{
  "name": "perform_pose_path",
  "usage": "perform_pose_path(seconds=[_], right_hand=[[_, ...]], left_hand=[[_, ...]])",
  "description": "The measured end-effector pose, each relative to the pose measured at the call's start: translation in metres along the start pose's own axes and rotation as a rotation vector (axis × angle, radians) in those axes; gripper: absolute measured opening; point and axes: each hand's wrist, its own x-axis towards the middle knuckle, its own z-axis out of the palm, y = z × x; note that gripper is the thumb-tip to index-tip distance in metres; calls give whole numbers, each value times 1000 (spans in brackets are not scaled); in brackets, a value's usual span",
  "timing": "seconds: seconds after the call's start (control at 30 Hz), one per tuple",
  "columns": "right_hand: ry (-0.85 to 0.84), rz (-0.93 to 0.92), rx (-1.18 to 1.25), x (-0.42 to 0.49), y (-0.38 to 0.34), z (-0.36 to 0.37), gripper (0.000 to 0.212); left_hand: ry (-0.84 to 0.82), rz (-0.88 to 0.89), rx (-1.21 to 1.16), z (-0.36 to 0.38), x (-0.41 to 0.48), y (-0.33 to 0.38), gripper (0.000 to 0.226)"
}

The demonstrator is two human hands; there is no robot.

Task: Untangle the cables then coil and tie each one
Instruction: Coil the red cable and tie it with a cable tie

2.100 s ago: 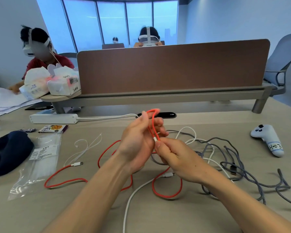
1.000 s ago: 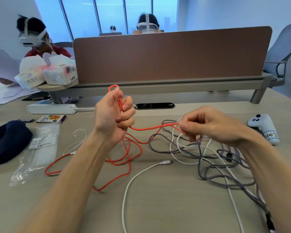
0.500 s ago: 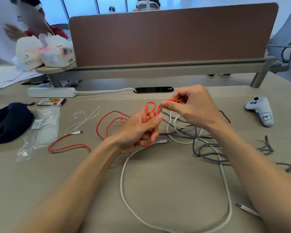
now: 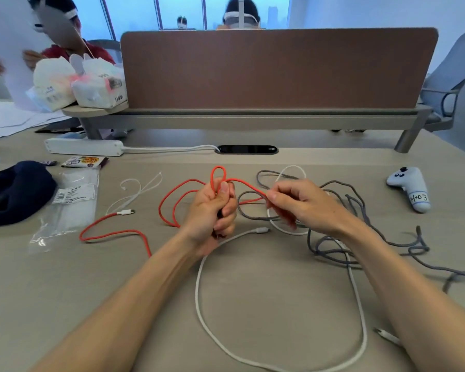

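1. The desk (image 4: 65, 291) carries all three cables.
2. A brown divider (image 4: 279, 68) stands along its far edge.
3. The white cable (image 4: 197, 288) lies in a wide loop nearest the person. One plug is just below the left fist, and its far part is tangled with the grey cable.
4. The grey cable (image 4: 356, 201) sprawls in loose knots under and to the right of the right hand.
5. The red cable (image 4: 110, 232) winds across the desk on the left, its white plug beside the ties, then rises into the left hand.
6. A navy cap (image 4: 14, 191) lies at the left edge.
7. A clear bag (image 4: 70, 205) lies beside the cap.
8. The left hand (image 4: 212, 210) is a fist gripping gathered red turns, with a small loop poking out above it.
9. The right hand (image 4: 306, 205) pinches the red strand between thumb and forefinger, just right of the fist, its other fingers curled.
10. A white power strip (image 4: 83, 146) sits far left.
11. A controller (image 4: 411, 189) rests far right.
12. White ties (image 4: 137, 191) lie left of the red loops.
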Motion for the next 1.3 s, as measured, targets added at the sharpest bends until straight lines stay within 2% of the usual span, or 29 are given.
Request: perform_pose_path(seconds=[0.07, 0.13, 0.23, 0.3, 0.57, 0.67, 0.73, 0.9, 0.97, 1.1, 1.3], right_hand=[[-9, 9, -33, -5, 0, 1, 29], [61, -20, -88, -5, 0, 6, 29], [261, -24, 61, -4, 1, 19, 29], [313, -23, 141, -3, 1, 30, 28], [339, 20, 91, -3, 2, 53, 29], [316, 32, 85, -5, 0, 58, 35], [301, 45, 76, -6, -2, 60, 36], [216, 20, 116, -6, -1, 62, 39], [186, -48, 57, -5, 2, 59, 33], [212, -172, -323, -9, 15, 47, 19], [385, -209, -399, -7, 22, 42, 13]], left_hand=[[19, 4, -3, 1, 0, -2, 21], [35, 4, 7, 4, -2, -4, 23], [64, 10, 64, 7, -5, -9, 24], [85, 5, 104, 10, -9, -13, 24], [120, 38, 208, 21, -15, -24, 28], [141, 28, 221, 22, -14, -27, 15], [167, 17, 207, 23, -14, -28, 16], [196, 130, 235, 25, -15, -28, 20], [222, 165, 200, 28, -15, -25, 21], [279, 209, -7, 19, -8, -10, 22], [261, 254, -73, 9, -4, 0, 22]])
